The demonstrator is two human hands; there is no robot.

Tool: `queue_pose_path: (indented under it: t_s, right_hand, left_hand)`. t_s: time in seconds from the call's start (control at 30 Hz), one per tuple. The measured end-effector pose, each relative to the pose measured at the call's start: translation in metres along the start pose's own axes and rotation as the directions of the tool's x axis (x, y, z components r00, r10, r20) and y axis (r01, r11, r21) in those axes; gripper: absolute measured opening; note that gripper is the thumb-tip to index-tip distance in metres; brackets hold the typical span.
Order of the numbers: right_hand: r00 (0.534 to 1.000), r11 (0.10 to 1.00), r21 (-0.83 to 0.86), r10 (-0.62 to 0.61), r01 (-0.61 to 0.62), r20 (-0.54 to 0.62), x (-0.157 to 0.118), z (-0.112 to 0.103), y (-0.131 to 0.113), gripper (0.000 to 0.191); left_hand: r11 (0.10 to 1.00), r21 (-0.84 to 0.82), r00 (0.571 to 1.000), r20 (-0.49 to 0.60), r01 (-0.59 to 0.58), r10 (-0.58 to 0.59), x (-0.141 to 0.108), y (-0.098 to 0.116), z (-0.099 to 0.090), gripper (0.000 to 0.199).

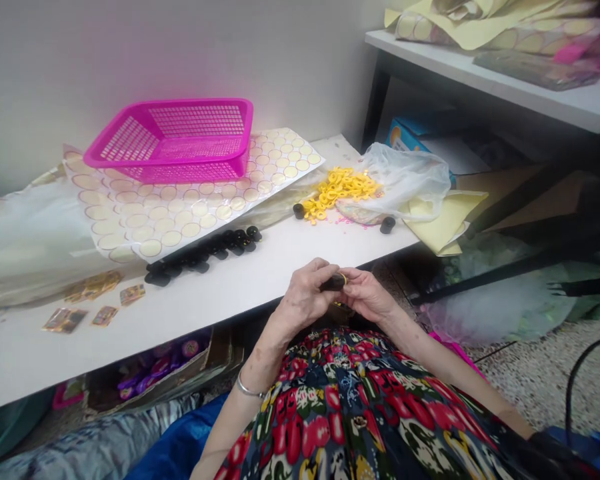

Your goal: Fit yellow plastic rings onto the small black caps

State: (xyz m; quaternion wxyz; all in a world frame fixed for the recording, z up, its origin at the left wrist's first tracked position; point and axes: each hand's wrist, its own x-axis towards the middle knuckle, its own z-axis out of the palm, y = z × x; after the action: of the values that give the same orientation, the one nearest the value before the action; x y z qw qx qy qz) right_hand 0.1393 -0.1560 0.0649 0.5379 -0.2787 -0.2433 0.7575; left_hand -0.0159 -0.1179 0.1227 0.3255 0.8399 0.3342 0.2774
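My left hand (307, 293) is closed around a small black cylindrical piece (333, 283), held just off the table's front edge above my lap. At its right end shows a thin yellow ring (345, 280), which the fingertips of my right hand (369, 295) pinch. Beyond my hands lies a heap of yellow ring-shaped pieces (341, 188) on the white table (280, 250). Loose black pieces (387, 225) sit beside the heap. More black pieces (205, 252) stand in a row to the left.
A pink plastic basket (170, 170) rests on sheets of round stickers (190, 217). Small shiny cards (65, 320) lie at the left. A clear plastic bag (405, 177) and yellow paper (447, 217) are at the right. Below the table is a cardboard box (180, 380) with purple items.
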Motion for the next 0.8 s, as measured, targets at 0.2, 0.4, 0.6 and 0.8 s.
queue_pose_path:
  t_s: [0.2, 0.4, 0.6, 0.8]
  right_hand:
    - [1.0, 1.0, 0.024, 0.013, -0.014, 0.008, 0.001, -0.004, 0.006, 0.034]
    - [0.993, 0.992, -0.123, -0.04, 0.026, -0.107, -0.001, 0.004, 0.005, 0.025]
    - [0.99, 0.986, -0.133, -0.114, 0.102, -0.088, -0.001, 0.011, -0.003, 0.027]
    - [0.999, 0.993, -0.113, -0.044, 0.045, 0.011, -0.004, 0.007, -0.009, 0.034]
  left_hand:
    - [0.994, 0.002, 0.991, 0.067, 0.113, -0.113, 0.001, 0.003, -0.005, 0.006]
    - [0.968, -0.086, 0.967, 0.118, 0.236, -0.225, -0.002, -0.003, -0.006, 0.009]
    - [0.805, -0.526, 0.951, 0.027, 0.274, -0.307, -0.007, -0.014, 0.002, 0.03]
    - [0.772, -0.6, 0.974, 0.069, 0.213, -0.215, -0.008, -0.014, -0.001, 0.029]
